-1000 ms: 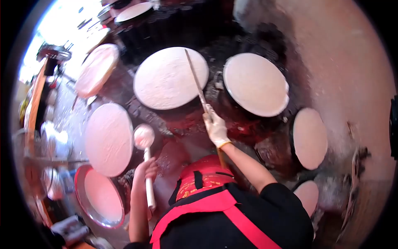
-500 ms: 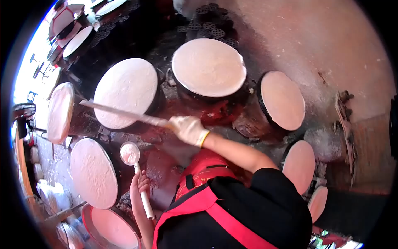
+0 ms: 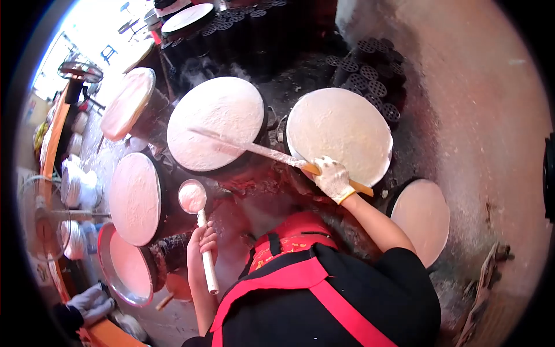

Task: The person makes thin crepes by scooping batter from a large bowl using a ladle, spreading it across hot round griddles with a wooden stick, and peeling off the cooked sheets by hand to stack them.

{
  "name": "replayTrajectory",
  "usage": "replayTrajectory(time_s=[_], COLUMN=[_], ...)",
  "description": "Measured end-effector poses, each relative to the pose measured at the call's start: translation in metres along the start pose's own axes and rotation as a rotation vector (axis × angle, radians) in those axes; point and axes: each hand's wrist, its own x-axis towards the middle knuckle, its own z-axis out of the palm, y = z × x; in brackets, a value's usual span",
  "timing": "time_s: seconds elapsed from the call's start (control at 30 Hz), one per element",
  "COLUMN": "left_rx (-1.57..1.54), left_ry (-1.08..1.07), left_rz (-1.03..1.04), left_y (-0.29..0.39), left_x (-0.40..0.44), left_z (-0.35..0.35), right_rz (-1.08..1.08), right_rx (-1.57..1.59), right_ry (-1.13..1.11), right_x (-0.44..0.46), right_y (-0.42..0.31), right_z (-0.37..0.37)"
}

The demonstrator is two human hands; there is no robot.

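Observation:
My left hand (image 3: pixel 203 240) is closed around the white handle of a ladle (image 3: pixel 192 198), whose round bowl holds pale batter. In a white knit glove with a yellow cuff, my right hand (image 3: pixel 333 179) grips the wooden handle of a long flat spatula (image 3: pixel 272 152). The spatula's blade reaches left over a round pan topped with a pale layer (image 3: pixel 214 113); whether it touches is hard to tell. Beneath the gloved hand is another round pan with a pale, creamier layer (image 3: pixel 341 130).
More round pans with pale tops (image 3: pixel 136 199) curve around me on both sides. A wide red-rimmed basin (image 3: pixel 149 289) sits low left. Perforated black briquettes (image 3: pixel 369 73) are stacked at the back. A fan (image 3: pixel 81 72) and a grey glove (image 3: pixel 92 305) are at left.
My view has turned right, so the pans appear shifted. My gloved hand has moved right with the spatula, whose blade now lies over the back-left pan. The ladle stays in my left hand.

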Motion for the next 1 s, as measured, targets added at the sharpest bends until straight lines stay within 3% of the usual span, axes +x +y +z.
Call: replayTrajectory(time_s=[0.1, 0.17, 0.23, 0.27, 0.3, 0.43, 0.47, 0.53, 0.6, 0.7, 0.73, 0.8, 0.83, 0.87, 0.93, 1.0], left_rx=[0.000, -0.005, 0.008, 0.016, 0.039, -0.048, -0.077, -0.112, -0.146, -0.214, -0.237, -0.275, -0.375, -0.339, -0.186, -0.041], left_ry=[-0.035, -0.053, -0.050, -0.047, -0.058, -0.109, -0.131, -0.115, -0.154, -0.174, -0.180, -0.221, -0.287, -0.261, -0.191, -0.053], left_rz=[-0.016, -0.049, -0.055, -0.064, -0.078, -0.160, -0.171, -0.182, -0.192, -0.157, -0.124, -0.067, -0.091, 0.010, 0.190, 0.407], left_y=[-0.018, -0.025, -0.033, -0.035, -0.034, -0.035, -0.034, -0.032, -0.023, -0.008, -0.002, 0.017, 0.026, 0.045, 0.085, 0.112], left_x=[0.003, 0.007, 0.008, 0.010, 0.013, 0.019, 0.019, 0.015, 0.011, -0.005, -0.012, -0.020, -0.023, -0.031, -0.042, -0.063], left_z=[0.010, 0.019, 0.034, 0.039, 0.044, 0.065, 0.067, 0.079, 0.082, 0.080, 0.077, 0.070, 0.070, 0.064, 0.043, 0.031], right_rz=[0.068, 0.059, 0.428, 0.335, 0.189, 0.177, 0.113, 0.041, 0.079, -0.182, -0.110, 0.149, 0.272, 0.331, 0.229, 0.104], right_rx=[0.092, 0.339, 0.936, 1.126, 1.081, 0.742, 0.989, 1.318, 0.954, -0.194, -0.144, 0.760, 1.143, 1.387, 1.418, 1.563], right_ry=[0.009, 0.115, 0.027, 0.171, 0.268, 0.531, 0.489, 0.542, 0.653, 0.814, 0.757, 0.689, 0.654, 0.580, 0.439, 0.156], right_x=[0.021, 0.030, 0.028, 0.027, 0.021, -0.038, -0.051, -0.049, -0.032, 0.014, 0.032, 0.092, 0.125, 0.154, 0.188, 0.242], right_y=[0.012, 0.032, 0.060, 0.087, 0.087, 0.176, 0.199, 0.162, 0.135, 0.097, 0.074, 0.030, 0.003, -0.043, -0.141, -0.179], right_z=[-0.033, -0.067, -0.094, -0.099, -0.134, -0.186, -0.203, -0.247, -0.276, -0.278, -0.267, -0.236, -0.219, -0.202, -0.168, -0.126])
